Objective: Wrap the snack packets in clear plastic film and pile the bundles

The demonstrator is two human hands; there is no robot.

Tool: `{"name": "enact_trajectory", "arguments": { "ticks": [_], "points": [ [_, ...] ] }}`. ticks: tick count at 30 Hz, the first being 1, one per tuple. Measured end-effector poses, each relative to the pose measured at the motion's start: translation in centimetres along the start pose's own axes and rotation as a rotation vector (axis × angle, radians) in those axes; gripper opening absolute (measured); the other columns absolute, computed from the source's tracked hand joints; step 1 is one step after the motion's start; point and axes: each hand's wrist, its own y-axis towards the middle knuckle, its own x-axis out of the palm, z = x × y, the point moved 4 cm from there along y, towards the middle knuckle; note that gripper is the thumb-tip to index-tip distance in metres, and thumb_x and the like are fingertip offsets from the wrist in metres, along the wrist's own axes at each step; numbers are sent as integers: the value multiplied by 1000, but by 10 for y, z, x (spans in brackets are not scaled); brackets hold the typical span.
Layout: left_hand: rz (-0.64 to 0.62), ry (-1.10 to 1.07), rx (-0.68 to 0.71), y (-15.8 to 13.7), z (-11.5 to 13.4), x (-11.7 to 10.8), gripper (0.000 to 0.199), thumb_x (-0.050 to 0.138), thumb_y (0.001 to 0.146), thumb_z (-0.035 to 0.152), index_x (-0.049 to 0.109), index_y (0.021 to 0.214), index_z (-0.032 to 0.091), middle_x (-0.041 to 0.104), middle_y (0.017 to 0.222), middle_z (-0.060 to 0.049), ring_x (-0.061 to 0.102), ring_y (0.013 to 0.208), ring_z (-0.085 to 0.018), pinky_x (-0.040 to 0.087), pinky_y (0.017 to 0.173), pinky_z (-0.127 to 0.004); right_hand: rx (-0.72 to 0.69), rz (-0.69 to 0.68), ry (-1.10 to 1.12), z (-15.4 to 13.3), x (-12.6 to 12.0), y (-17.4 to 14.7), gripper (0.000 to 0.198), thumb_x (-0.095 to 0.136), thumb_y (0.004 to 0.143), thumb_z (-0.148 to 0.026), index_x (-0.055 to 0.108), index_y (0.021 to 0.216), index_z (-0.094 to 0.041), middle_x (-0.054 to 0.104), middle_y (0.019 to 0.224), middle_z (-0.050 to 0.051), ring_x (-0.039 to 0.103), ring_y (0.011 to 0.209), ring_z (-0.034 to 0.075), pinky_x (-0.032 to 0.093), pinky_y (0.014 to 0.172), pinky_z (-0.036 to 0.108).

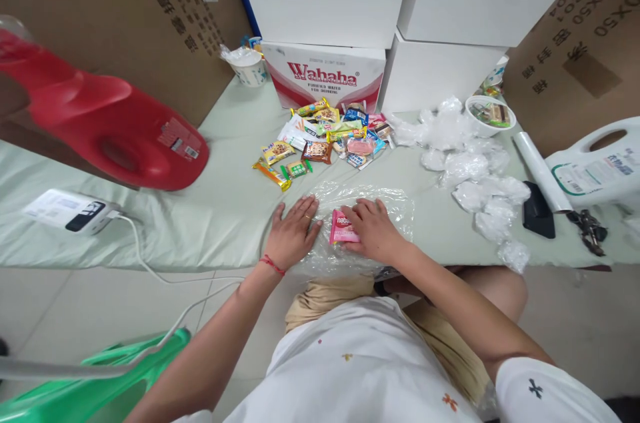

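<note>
A sheet of clear plastic film (395,209) lies spread at the table's front edge. On it sits a pink wrapped snack packet (342,228). My left hand (291,233) rests flat on the film's left side, fingers apart, holding nothing. From the right, my right hand (370,231) grips the pink packet, with fingers over its right part and the thumb by its lower edge; that side of the packet is covered. Just beyond the film is a pile of wrapped snacks (317,151) in several colours.
Crumpled clear plastic bundles (465,168) spread to the right, beside a white bowl with snacks (490,116). A red jug (115,123) and white power bank (75,211) stand left. White boxes (325,76) line the back. A white bottle (600,166), keys (591,231) and a black object (538,211) are far right.
</note>
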Motion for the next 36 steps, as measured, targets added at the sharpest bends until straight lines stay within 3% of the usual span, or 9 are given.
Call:
{"name": "enact_trajectory", "arguments": {
  "ticks": [3, 6, 8, 14, 17, 22, 28, 32, 36],
  "points": [
    [32, -68, 13, -1, -7, -3, 51, 38, 107, 37, 44, 156, 24, 51, 158, -14, 49, 146, -30, 29, 122, -61, -63, 181, 107, 14, -18, -23, 70, 70, 93, -52, 49, 150, -19, 58, 143, 18, 43, 141, 37, 32, 118, 63],
    [196, -162, 57, -6, -9, -21, 52, 44, 105, 32, 42, 156, 22, 46, 161, -17, 44, 149, -29, 38, 120, -56, -63, 437, 178, 37, -40, -75, 41, 57, 100, -24, 57, 141, -23, 65, 126, 13, 54, 127, 29, 48, 107, 51],
    [318, -212, 94, -16, -6, -40, 53, 50, 102, 26, 43, 154, 23, 46, 160, -16, 43, 150, -29, 40, 120, -54, -5, 551, 126, 48, -42, -117, 41, 50, 97, -9, 62, 133, -25, 66, 113, 10, 58, 116, 28, 53, 97, 48],
    [263, -254, 413, -71, 13, -61, 54, 57, 86, 7, 54, 137, 24, 58, 147, -15, 52, 141, -31, 48, 114, -54, -43, 507, -177, 39, 14, -198, 50, 61, 90, -3, 61, 135, -23, 63, 122, 12, 56, 121, 28, 53, 106, 53],
    [161, -133, 578, -98, 12, -36, 45, 63, 85, 8, 60, 127, 24, 64, 141, -14, 52, 142, -31, 44, 118, -57, -118, 510, -276, 34, 41, -192, 46, 67, 91, -7, 62, 133, -26, 65, 122, 9, 54, 124, 26, 43, 118, 57],
    [162, 18, 570, -107, 0, -2, 44, 69, 89, 11, 63, 128, 29, 66, 139, -12, 58, 138, -28, 44, 118, -55, -147, 582, -159, 38, 44, -156, 43, 63, 92, -6, 63, 127, -30, 67, 115, 6, 58, 119, 23, 43, 118, 56],
    [171, -259, 347, -98, -8, -16, 32, 64, 93, 13, 69, 119, 31, 68, 136, -10, 65, 128, -26, 56, 107, -48, -25, 451, 148, 47, 21, -162, 33, 63, 94, -16, 64, 125, -26, 61, 122, 11, 59, 117, 28, 56, 97, 52],
    [153, -329, 256, -91, -5, -28, 23, 59, 97, 20, 71, 115, 27, 71, 130, -11, 69, 120, -25, 60, 101, -43, -17, 434, 24, 37, 26, -168, 40, 69, 93, -23, 62, 131, -32, 62, 128, 9, 56, 123, 28, 48, 110, 58],
    [114, -379, 174, -77, -3, -37, 24, 53, 100, 25, 72, 115, 24, 74, 121, -11, 71, 113, -23, 59, 101, -40, -78, 387, 92, 17, 26, -152, 26, 65, 94, -16, 72, 111, -34, 69, 112, 4, 59, 113, 24, 48, 111, 53]
  ]
}}
